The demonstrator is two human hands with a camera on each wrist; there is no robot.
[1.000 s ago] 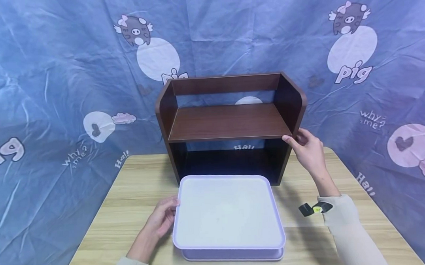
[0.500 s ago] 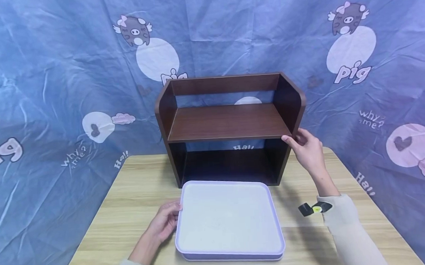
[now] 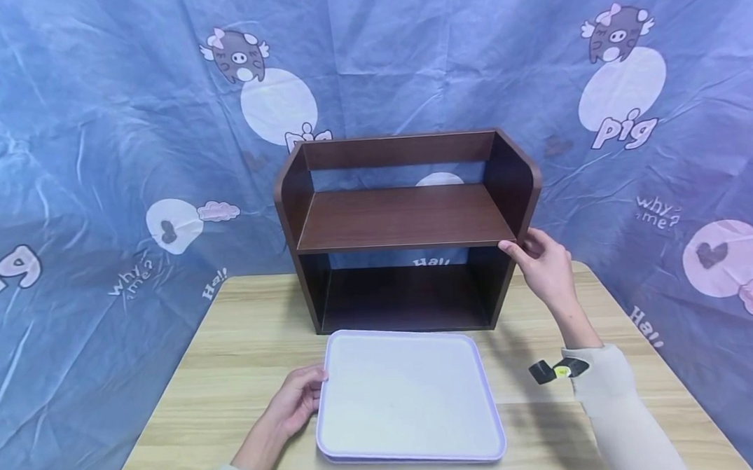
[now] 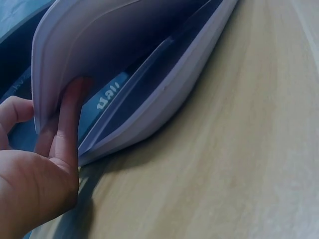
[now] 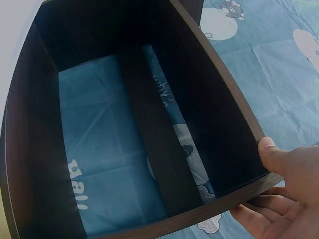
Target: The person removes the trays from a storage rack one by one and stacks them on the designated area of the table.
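Observation:
A pale purple tray [image 3: 409, 398] with a white face lies tilted in front of the dark brown desk shelf [image 3: 407, 216]. My left hand [image 3: 295, 400] pinches its left rim, thumb outside and fingers against the underside, as the left wrist view shows. Beneath it a second, similar tray [image 4: 167, 94] rests on the table, with a gap between the two on the side near my hand; in the head view it is mostly covered. My right hand [image 3: 544, 263] grips the shelf's right side panel, its thumb at the front edge of the middle board.
The light wood table [image 3: 241, 318] carries both trays and the shelf. Behind and beside it hangs a blue curtain [image 3: 126, 134] with pig prints. The shelf's lower compartment [image 3: 404, 297] opens toward the trays and has no full back panel.
My left hand and the upper tray have moved toward me and slightly right, and its near edge has come down over the lower tray. The right hand stays on the shelf.

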